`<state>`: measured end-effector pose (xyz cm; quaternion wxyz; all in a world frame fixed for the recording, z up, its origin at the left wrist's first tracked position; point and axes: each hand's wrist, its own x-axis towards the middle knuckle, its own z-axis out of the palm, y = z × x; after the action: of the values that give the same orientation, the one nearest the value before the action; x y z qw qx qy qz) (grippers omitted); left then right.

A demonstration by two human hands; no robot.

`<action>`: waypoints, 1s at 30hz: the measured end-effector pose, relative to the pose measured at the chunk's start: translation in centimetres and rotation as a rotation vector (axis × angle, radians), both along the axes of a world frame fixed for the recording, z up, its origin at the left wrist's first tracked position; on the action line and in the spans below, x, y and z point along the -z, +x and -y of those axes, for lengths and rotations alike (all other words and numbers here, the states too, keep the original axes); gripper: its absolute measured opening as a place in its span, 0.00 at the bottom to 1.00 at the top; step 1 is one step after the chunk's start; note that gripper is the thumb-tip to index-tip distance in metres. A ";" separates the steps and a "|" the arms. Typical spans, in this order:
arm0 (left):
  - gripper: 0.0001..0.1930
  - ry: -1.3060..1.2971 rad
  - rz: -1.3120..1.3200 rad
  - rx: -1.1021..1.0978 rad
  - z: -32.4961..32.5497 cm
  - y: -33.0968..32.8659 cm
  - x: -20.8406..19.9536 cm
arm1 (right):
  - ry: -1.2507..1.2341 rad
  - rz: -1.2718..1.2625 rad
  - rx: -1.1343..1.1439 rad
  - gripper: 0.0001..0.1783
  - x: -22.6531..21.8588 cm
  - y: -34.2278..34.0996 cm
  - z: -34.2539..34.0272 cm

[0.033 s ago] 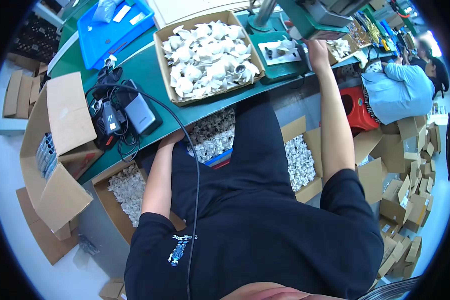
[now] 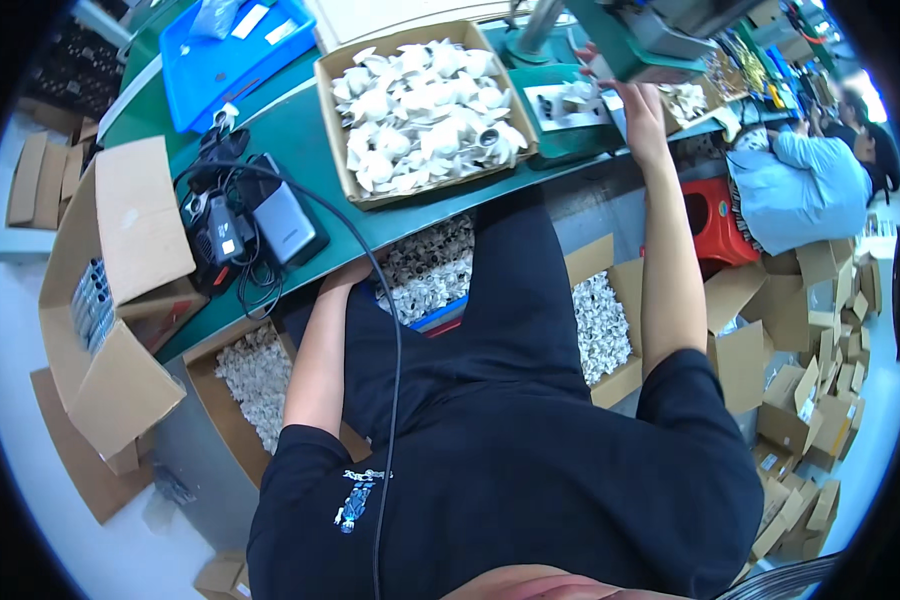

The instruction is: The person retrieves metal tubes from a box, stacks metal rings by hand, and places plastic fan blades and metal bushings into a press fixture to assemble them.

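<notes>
Some right-hand fingers (image 2: 642, 100) behind the green machine (image 2: 635, 62), left hand under bench (image 2: 288, 282).

Right arm (image 2: 674, 270) stretched forward, right hand (image 2: 640, 112) loosely spread, left forearm (image 2: 316, 355) reaching forward, left hand hidden

This is a small-parts assembly workshop, shown by a green workbench (image 2: 292, 140) with a carton (image 2: 334, 135) of heaped white parts (image 2: 420, 115) at twelve o'clock, a bench machine (image 2: 632, 48) at one, a co-worker (image 2: 805, 185) at two and cardboard boxes (image 2: 740, 365) at four.
</notes>
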<state>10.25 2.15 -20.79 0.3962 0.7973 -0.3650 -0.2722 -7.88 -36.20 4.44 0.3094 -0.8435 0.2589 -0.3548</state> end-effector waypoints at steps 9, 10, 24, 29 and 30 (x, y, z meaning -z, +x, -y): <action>0.14 0.036 0.004 0.033 0.8 -0.3 -4.0 | -0.270 0.320 0.023 0.17 0.1 -1.3 -4.2; 0.14 0.033 0.002 0.020 0.7 -0.4 -3.4 | -0.288 0.403 0.125 0.18 0.3 -1.1 -4.4; 0.12 0.072 -0.570 0.200 1.0 -2.9 -8.0 | -0.404 0.364 -0.563 0.25 -3.0 0.1 -18.6; 0.22 -0.434 -1.038 0.224 2.8 -10.0 -13.6 | -0.145 -0.007 -0.684 0.19 3.0 -3.9 -20.9; 0.25 -0.518 -1.112 0.281 2.9 -10.7 -13.7 | -0.104 -0.105 -0.684 0.18 3.5 -4.3 -21.0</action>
<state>-0.42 -0.80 -7.12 0.6676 0.3588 -0.2598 -0.5984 -12.18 -15.19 0.95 0.3534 -0.9130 -0.0413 -0.1995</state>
